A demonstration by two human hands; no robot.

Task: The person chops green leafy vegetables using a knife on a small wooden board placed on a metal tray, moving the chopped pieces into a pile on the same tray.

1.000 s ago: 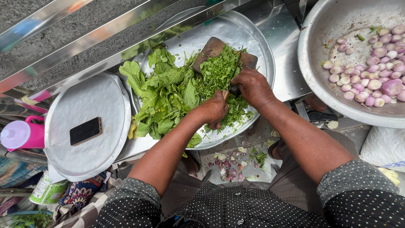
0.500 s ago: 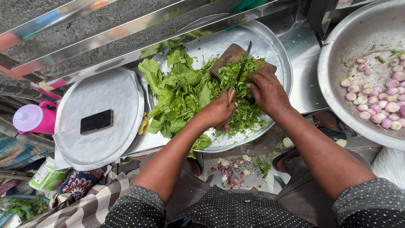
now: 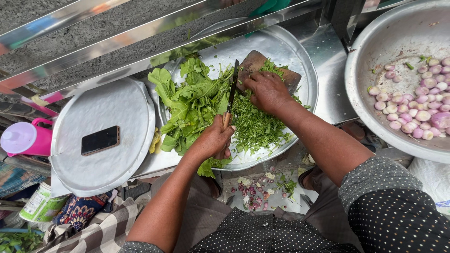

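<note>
While L hand (image 3: 214, 140) grips knife (image 3: 231, 91), blade pts away, near-vertical.

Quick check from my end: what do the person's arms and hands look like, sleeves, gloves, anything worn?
Both hands are bare: no gloves, and no rings or watch visible on the left hand or the right hand. The forearms are uncovered. Dark sleeves with small white dots are pushed up to about the elbows, part of a matching dotted shirt.

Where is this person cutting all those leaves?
Probably a street food stall or outdoor kitchen: a round steel tray of green leaves, a big metal basin of peeled small pink onions, and peelings on the ground.
</note>
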